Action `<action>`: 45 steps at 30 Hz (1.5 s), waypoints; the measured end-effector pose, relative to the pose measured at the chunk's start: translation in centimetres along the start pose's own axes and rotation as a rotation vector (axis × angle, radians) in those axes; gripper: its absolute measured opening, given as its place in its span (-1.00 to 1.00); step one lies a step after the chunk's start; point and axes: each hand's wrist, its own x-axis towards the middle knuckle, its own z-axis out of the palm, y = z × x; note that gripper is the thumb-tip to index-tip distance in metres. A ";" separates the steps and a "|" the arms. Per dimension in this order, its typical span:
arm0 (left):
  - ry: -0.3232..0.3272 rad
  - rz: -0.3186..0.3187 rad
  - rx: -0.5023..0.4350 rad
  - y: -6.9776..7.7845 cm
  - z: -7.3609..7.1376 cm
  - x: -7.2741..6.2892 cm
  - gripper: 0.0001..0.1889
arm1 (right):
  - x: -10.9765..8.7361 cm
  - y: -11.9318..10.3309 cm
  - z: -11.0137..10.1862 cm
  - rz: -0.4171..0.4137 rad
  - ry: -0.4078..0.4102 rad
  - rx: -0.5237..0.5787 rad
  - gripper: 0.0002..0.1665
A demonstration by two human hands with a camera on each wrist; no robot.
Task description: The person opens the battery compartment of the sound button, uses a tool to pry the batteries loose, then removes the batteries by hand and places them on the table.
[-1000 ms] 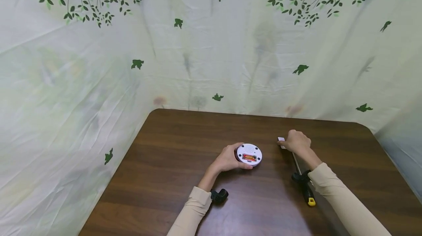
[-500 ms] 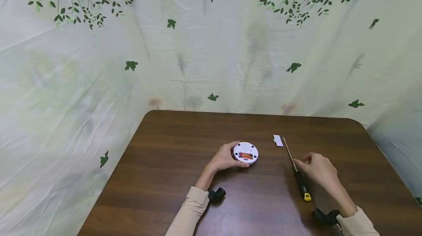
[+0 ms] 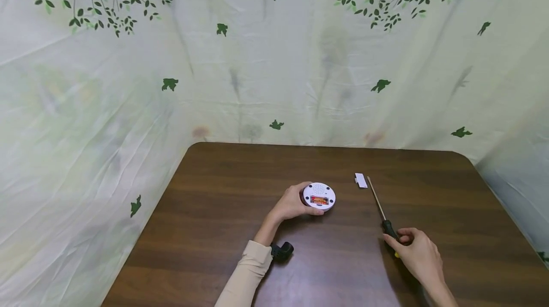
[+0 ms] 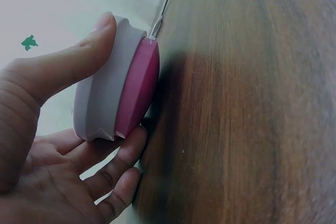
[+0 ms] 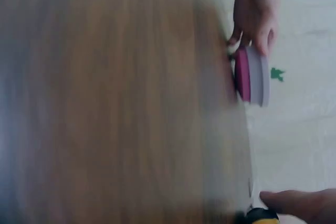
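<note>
My left hand (image 3: 293, 204) was gripping a round device (image 3: 319, 187), its thumb along the near rim and its fingers curved round the far side. The device was a thick white disc above a magenta layer, which tapered towards the wood like a shallow bowl. Its white face pointed up and had a patch of tiny holes, dark dots near the rim, and an uncovered rectangular compartment holding batteries (image 3: 319, 200) in bright orange-red. Seen from the side, the white body was smooth and drawn in between two flared edges. The device sat near the middle of the table (image 3: 240, 173), though I couldn't tell whether its underside touched the surface. The thumb and bent fingers of my right hand (image 3: 418, 254) were at the dark handle of a screwdriver (image 3: 387, 226), partly covering it; I couldn't tell whether they had closed on it. The handle had a yellow end, and its thin metal shaft pointed away from me. Just beside the shaft's tip lay a small white rectangular cover (image 3: 360, 180) with a little tab. Past the brown wood-grain tabletop hung a pale cloth (image 3: 240, 107) printed with green leaves and branches.
</note>
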 end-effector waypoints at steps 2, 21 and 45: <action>0.005 -0.002 0.002 0.0 -0.1 0.0 -0.13 | 0.0 0.0 0.3 0.005 0.002 0.007 -0.18; 0.006 -0.003 0.003 0.0 -0.2 0.0 -0.13 | 2.4 0.4 -3.2 0.058 0.340 1.183 -0.96; 0.004 -0.015 0.006 0.0 0.0 -0.1 -0.12 | 4.7 -3.7 -4.1 -0.335 0.087 0.940 -0.82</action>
